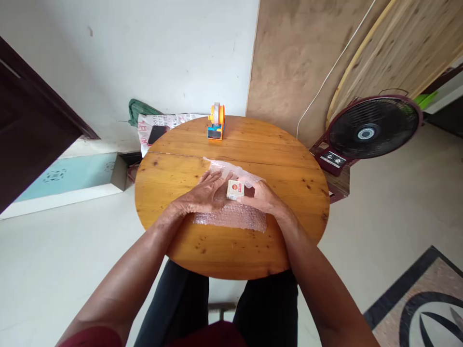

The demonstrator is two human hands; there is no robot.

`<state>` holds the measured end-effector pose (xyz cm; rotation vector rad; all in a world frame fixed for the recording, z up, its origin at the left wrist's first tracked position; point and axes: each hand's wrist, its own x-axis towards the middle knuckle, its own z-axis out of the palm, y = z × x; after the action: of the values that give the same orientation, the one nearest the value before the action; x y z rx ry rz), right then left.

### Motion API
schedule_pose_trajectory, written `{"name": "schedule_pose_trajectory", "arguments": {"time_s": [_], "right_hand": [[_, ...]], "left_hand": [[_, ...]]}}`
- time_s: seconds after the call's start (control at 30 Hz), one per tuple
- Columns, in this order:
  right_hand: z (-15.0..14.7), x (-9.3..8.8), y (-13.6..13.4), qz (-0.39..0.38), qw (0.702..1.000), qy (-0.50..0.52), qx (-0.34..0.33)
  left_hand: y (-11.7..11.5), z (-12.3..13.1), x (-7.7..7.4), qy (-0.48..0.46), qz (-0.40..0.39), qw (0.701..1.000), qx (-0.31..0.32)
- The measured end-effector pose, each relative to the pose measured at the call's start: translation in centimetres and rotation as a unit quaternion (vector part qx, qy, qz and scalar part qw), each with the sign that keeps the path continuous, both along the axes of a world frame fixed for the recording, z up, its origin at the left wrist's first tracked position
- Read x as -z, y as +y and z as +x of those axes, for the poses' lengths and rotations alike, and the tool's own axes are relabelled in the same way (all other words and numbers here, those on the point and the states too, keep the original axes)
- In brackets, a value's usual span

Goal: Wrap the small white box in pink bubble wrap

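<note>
A small whitish box (pixel 235 190) with an orange round mark and a red label sits on a sheet of bubble wrap (pixel 231 216), near the middle of the round wooden table (pixel 231 250). My left hand (pixel 206 193) lies over the wrap just left of the box, its fingers stretched out and apart. On the other side, my right hand (pixel 263 196) is curved, thumb at the box's lower right corner and fingers set apart on the wrap. A dark gap shows between that thumb and the fingers.
An orange and blue tape dispenser (pixel 216 123) stands at the table's far edge. Beyond the left rim are a printed white sack (pixel 144 130), a dark phone-like object (pixel 156 134) and a green bag (pixel 139 110). To the right stands a fan (pixel 372 127).
</note>
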<state>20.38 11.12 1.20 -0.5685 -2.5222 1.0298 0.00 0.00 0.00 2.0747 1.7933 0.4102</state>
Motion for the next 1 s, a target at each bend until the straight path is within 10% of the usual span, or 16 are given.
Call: {"name": "schedule_pose_trajectory", "arguments": {"time_s": [1.0], "right_hand": [[0.30, 0.01, -0.01, 0.011, 0.999, -0.031, 0.004]], "left_hand": [[-0.10, -0.02, -0.37, 0.010, -0.005, 1.000, 0.010]]}}
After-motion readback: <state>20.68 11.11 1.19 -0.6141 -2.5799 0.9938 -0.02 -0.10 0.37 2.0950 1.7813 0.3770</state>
